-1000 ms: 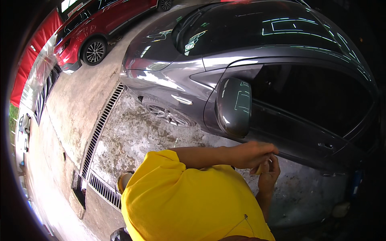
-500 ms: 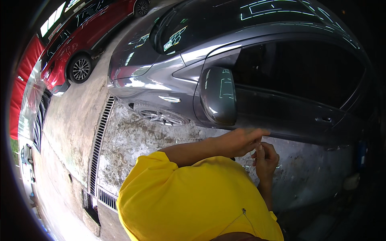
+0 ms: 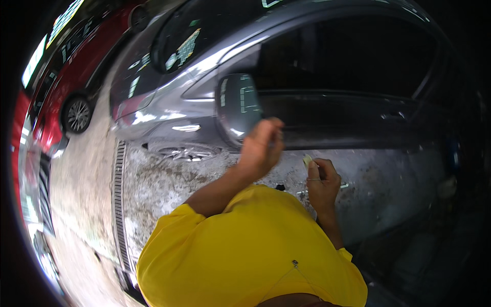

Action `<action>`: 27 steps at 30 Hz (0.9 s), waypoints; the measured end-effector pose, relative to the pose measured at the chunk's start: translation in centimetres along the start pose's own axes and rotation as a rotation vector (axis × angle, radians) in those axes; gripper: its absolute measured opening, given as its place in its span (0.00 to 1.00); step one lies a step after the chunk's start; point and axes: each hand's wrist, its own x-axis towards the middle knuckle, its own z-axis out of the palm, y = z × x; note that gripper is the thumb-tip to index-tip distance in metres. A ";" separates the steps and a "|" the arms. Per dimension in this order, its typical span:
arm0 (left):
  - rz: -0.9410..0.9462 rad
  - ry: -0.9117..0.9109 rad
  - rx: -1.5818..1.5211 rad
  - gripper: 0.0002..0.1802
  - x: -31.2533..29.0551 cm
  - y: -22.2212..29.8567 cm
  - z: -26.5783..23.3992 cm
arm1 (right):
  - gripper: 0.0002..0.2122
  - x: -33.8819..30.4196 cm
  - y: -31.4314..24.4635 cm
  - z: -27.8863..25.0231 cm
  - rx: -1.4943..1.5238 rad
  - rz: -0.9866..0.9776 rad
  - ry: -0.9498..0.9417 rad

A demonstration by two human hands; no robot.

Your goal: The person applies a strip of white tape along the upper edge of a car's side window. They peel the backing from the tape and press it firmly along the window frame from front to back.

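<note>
A dark grey car stands side-on in front of me, with its door mirror jutting toward me. My left hand is raised at the mirror's lower right edge and overlaps it in the head view. Its fingers are curled closed and blurred by motion; what they hold, if anything, is hidden. Whether this hand touches the mirror, I cannot tell. To the right and a little lower, my right hand pinches a small pale yellow piece between thumb and fingers. That piece is too blurred to name more closely.
The car's front wheel is beyond my left forearm. A slotted drain grate runs along the stained concrete floor. At the far left stands a red car. A blue object is at the dim right side.
My hands, together before, have parted. The left has risen toward the mirror, and the pale yellow piece now shows in the right. The view has shifted, moving the car leftward and upward.
</note>
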 end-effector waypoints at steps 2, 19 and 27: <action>-0.126 -0.121 -0.142 0.17 0.6 0.7 -1.0 | 0.06 0.5 0.4 0.0 0.093 0.048 -0.023; -0.426 -0.521 -0.672 0.07 0.3 1.4 0.4 | 0.11 1.0 -1.4 -0.7 0.187 0.020 -0.183; -0.308 -0.398 -0.636 0.05 -0.5 0.9 1.3 | 0.12 0.0 -0.1 0.3 0.384 0.064 -0.155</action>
